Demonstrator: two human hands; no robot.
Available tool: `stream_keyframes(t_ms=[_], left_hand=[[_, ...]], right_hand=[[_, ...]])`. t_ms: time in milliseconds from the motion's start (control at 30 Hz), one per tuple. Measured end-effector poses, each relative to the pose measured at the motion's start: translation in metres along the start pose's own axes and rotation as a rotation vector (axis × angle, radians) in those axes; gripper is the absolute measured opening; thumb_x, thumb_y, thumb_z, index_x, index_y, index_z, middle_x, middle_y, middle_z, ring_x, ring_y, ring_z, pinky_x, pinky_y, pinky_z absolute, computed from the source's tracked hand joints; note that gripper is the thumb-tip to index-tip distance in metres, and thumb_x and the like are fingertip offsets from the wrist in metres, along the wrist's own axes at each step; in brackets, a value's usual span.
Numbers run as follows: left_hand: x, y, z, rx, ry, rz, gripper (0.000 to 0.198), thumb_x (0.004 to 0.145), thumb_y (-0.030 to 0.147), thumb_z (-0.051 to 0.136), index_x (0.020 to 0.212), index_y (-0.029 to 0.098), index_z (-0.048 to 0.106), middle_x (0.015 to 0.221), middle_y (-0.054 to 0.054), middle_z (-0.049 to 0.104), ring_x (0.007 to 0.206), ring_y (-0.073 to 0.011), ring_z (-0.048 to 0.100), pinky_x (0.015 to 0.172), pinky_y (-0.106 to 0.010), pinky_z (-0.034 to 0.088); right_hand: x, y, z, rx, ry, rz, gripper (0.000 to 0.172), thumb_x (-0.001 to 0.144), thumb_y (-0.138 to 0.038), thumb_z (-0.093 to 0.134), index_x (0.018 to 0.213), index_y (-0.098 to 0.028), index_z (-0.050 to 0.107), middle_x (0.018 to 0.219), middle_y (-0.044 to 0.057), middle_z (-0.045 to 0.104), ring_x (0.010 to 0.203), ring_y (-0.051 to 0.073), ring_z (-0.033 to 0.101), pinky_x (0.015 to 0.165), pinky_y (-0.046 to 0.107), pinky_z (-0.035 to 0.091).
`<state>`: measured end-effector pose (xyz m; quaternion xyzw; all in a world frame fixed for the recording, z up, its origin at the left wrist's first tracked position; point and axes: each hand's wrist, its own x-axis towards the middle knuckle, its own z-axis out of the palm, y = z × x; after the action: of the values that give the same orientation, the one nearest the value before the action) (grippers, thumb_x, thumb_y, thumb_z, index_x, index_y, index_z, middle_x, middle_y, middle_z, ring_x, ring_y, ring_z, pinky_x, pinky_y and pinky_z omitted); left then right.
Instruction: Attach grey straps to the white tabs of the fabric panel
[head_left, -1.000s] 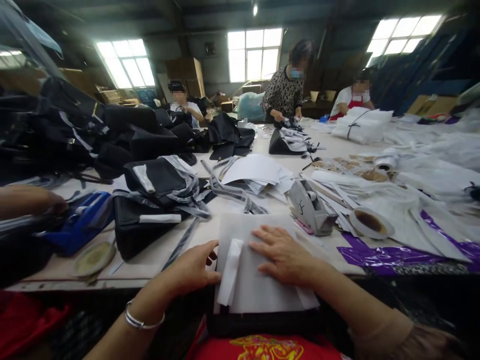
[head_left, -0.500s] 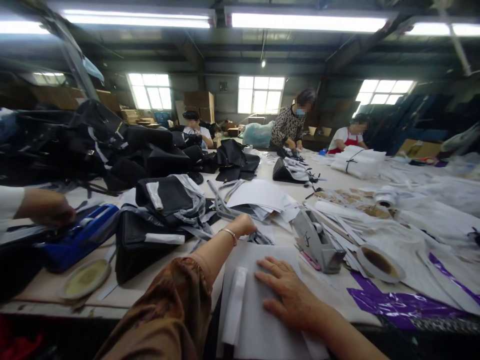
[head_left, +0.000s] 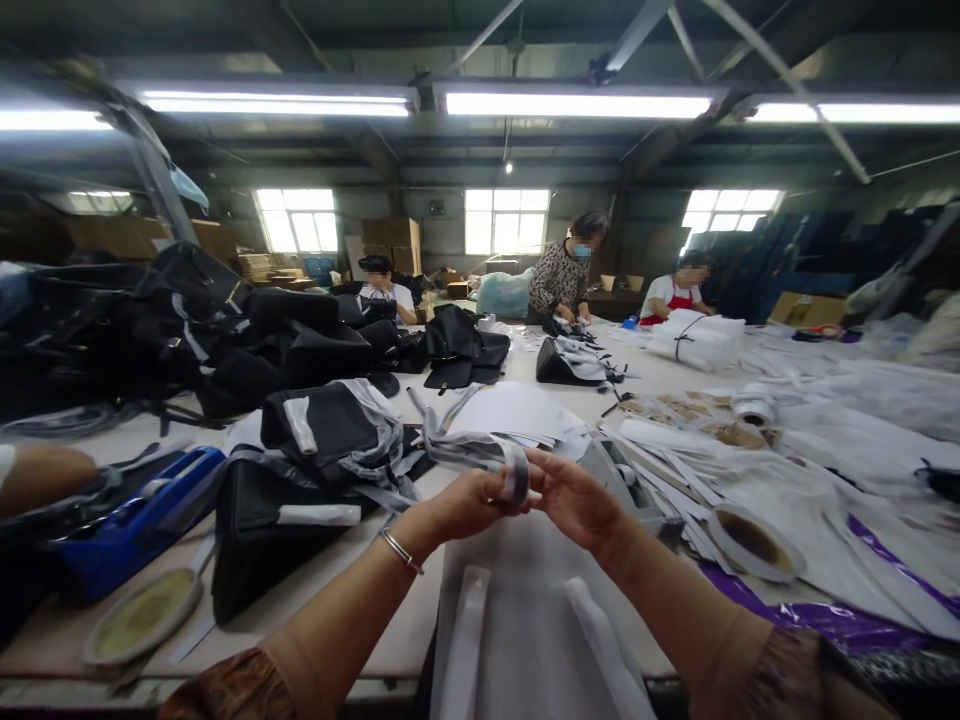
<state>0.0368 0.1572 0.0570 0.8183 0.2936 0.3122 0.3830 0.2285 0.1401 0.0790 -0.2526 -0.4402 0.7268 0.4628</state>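
L hand, w/ bangle on that wrist, has its grip pinching a grey strip; the strip bends into a loop btwn both hands. R hand has its fingers curved at the loop's R side; can't tell if that grip is pinching too. Strip is held up over the far end of a pale grey sheet, near edge of surface, centre. Two white wrapped pcs lie on the sheet: L white pc and R white pc, well apart.

Left: black bag w/ white wrap on it, then blue tape dispenser, w/ a co-worker's hand beside it. Far of the strip: stack of white sheets. Right, partly behind R hand: grey dispenser; further R, tape roll & purple plastic. Far side: co-worker in patterned top, bending over the surface. Far left: big heap of black bags.
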Motion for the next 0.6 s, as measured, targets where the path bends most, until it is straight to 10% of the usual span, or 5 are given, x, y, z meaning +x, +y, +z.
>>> stream_keyframes(t_ms=[200, 600], left_hand=[[0.011, -0.010, -0.003, 0.063, -0.058, -0.066, 0.026, 0.086, 0.036, 0.063, 0.089, 0.017, 0.080, 0.086, -0.007, 0.077, 0.081, -0.0221, 0.068, 0.079, -0.031, 0.050], [0.033, -0.054, 0.001, 0.075, 0.210, -0.319, 0.030, 0.077, 0.041, 0.065, 0.070, 0.013, 0.074, 0.063, -0.006, 0.066, 0.058, -0.0211, 0.057, 0.060, -0.034, 0.043]], right_hand=[[-0.015, -0.079, 0.004, 0.124, 0.172, -0.168, 0.020, 0.077, -0.031, 0.071, 0.091, -0.018, 0.073, 0.092, 0.005, 0.075, 0.074, 0.018, 0.066, 0.073, 0.032, 0.055], [-0.069, -0.196, -0.032, -0.013, 0.392, -0.864, 0.011, 0.084, -0.019, 0.067, 0.095, -0.020, 0.070, 0.078, -0.003, 0.069, 0.064, 0.009, 0.062, 0.064, 0.022, 0.055]])
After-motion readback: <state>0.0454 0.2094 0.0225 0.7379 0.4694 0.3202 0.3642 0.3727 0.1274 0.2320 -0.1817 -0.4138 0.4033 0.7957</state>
